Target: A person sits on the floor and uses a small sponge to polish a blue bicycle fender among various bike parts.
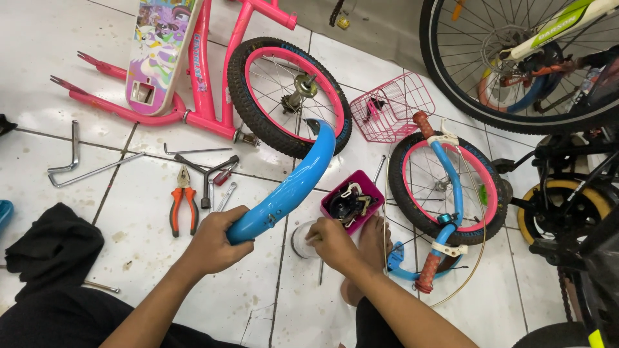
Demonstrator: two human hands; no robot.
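head view: single camera, worn on the person's head | faces steeply down and forward onto the white tiled floor | near: forearms enter from the bottom edge, left hand and right hand sit low of centre | far edge reaches the pink bicycle frame | no second view shares the scene

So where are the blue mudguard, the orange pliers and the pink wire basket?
blue mudguard (293,183), head view, middle of its curved outer face.
orange pliers (183,207), head view, between the two handles' upper ends.
pink wire basket (392,105), head view, on its mesh side.
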